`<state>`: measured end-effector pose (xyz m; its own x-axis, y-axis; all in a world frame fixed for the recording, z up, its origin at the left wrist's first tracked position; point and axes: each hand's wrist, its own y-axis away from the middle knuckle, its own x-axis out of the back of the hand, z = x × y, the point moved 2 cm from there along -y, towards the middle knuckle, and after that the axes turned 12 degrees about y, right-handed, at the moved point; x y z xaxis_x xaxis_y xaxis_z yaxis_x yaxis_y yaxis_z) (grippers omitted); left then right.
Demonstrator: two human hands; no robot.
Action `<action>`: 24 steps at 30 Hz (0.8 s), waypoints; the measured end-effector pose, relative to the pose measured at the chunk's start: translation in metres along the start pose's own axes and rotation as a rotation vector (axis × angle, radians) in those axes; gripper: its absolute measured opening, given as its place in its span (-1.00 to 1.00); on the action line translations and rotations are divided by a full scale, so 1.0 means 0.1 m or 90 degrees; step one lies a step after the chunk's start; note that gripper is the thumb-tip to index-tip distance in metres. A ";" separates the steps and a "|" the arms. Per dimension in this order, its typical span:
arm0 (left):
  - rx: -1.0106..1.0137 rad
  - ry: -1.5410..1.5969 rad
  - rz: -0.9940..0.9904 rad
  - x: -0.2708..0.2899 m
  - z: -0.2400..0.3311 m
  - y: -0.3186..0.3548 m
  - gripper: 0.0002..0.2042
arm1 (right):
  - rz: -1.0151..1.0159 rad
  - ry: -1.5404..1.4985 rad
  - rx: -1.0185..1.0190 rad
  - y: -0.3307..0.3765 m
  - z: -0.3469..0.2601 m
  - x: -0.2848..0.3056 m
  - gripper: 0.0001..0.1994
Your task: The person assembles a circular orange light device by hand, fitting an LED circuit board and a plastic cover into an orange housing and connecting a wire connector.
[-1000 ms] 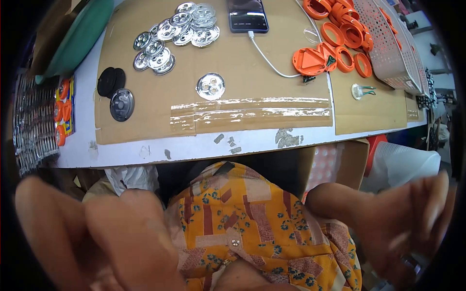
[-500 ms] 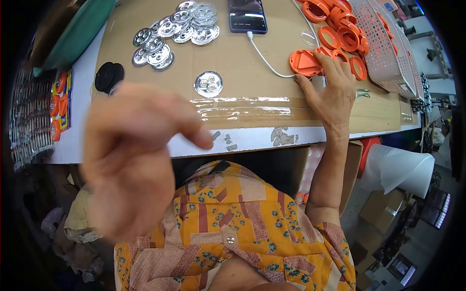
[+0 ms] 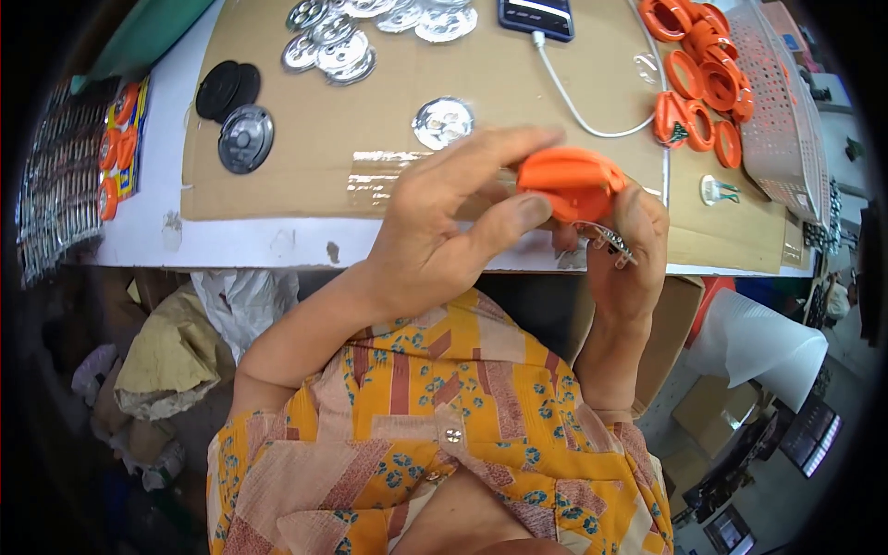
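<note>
Both my hands meet over the table's near edge around an orange plastic housing (image 3: 573, 176). My left hand (image 3: 444, 217) grips its left side, with the thumb against the lower edge and the fingers behind. Along the right side is my right hand (image 3: 636, 227), fingers curled. A small thin curved part with metal tabs (image 3: 609, 242) sticks out below the housing, by my right fingers; its kind is unclear. Beyond my left hand lies a shiny silver disc with round holes (image 3: 443, 123). To the left rest black round discs (image 3: 227, 91) and a dark grey metallic disc (image 3: 246, 139).
Several silver discs (image 3: 344, 51) are piled at the far side. A phone (image 3: 536, 17) has a white cable (image 3: 578, 111) plugged in. Orange rings (image 3: 720, 85) lie beside a white perforated basket (image 3: 772, 111) at right. A small white piece with green prongs (image 3: 712, 191) lies nearer.
My left hand has moved right to the orange housing. My right hand has lifted the housing off the table and brought it nearer. The view has shifted slightly.
</note>
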<state>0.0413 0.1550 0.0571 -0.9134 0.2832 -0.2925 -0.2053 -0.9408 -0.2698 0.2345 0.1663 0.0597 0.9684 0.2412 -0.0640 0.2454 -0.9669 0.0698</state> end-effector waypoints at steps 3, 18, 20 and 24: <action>0.099 0.098 0.028 0.03 0.03 0.04 -0.71 | 0.024 0.014 -0.044 0.01 0.02 -0.11 -0.53; 0.198 0.211 0.160 0.10 -0.01 0.26 -0.76 | 0.101 0.126 0.072 -0.07 -0.04 -0.24 -0.75; 0.203 0.227 0.139 0.08 0.00 0.29 -0.69 | 0.084 0.087 0.051 -0.05 -0.06 -0.24 -0.77; 0.255 0.274 0.098 0.07 0.05 0.31 -0.65 | -0.046 0.128 0.085 -0.10 -0.02 -0.21 -0.80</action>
<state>0.0270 0.1266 0.0514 -0.7357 0.1102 -0.6683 -0.2751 -0.9502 0.1462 0.2118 0.1713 0.0624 0.9411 0.3095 0.1360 0.3197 -0.9456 -0.0606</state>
